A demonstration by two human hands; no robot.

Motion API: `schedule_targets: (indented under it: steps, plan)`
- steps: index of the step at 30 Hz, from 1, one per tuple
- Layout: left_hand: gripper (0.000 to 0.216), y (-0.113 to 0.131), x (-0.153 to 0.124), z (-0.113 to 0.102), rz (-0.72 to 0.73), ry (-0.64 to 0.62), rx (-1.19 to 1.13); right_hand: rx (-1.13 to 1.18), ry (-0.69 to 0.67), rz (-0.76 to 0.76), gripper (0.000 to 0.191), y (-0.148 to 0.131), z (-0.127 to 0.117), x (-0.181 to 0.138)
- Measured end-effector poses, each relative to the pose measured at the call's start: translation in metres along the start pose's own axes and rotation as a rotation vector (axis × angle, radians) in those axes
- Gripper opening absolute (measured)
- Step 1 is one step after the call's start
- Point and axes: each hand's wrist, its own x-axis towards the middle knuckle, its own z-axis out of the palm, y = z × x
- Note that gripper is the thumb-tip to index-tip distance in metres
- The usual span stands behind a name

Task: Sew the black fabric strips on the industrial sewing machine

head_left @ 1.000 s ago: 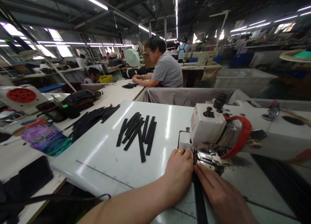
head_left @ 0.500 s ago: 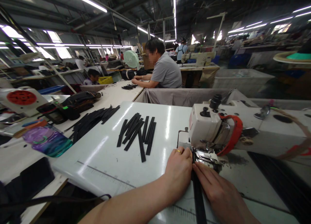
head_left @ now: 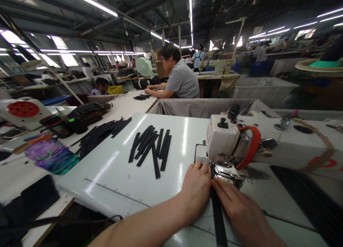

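A long black fabric strip (head_left: 219, 220) runs from the front edge up under the head of the white sewing machine (head_left: 218, 140). My left hand (head_left: 197, 186) bends its fingers down onto the strip's far end, close to the metal presser foot and guide (head_left: 225, 174); a ring shows on one finger. Along the strip's right side lies my right hand (head_left: 238, 207), its fingers pressed together with the tips at the strip's edge; its thumb is hidden. The needle is hidden behind the machine parts and my fingers. Several short black strips (head_left: 146, 147) lie left of my hands.
More black strips (head_left: 102, 134) are heaped on the side table at left, near a purple and teal pouch (head_left: 50, 154). Long black strips (head_left: 308, 200) lie right of the machine. A co-worker (head_left: 180, 75) in a grey shirt sits across the table.
The view has shifted slightly, so the machine appears a little farther left. Both hands keep nearly the same place on the strip.
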Motion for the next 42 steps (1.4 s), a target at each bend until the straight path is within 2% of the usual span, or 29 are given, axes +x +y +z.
schedule_targets:
  steps: [11, 19, 31, 34, 42]
  plan:
    - [0.014, 0.004, 0.003, -0.014, -0.018, -0.065, -0.02, 0.04, -0.004, 0.034, 0.042, 0.0, 0.0, 0.001]
    - [0.012, 0.003, 0.003, -0.004, -0.012, -0.024, -0.003, 0.043, -0.005, 0.037, 0.041, 0.001, 0.0, 0.001]
    - [0.017, 0.001, 0.002, -0.005, -0.05, -0.023, -0.058, 0.055, 0.054, 0.039, 0.039, 0.004, 0.0, 0.005]
    - [0.017, -0.001, 0.004, -0.002, -0.023, -0.042, -0.029, 0.05, 0.038, 0.045, 0.043, 0.004, 0.003, 0.005]
    - [0.022, 0.0, 0.005, 0.001, -0.047, -0.081, -0.052, 0.045, 0.033, 0.064, 0.041, 0.0, 0.004, 0.007]
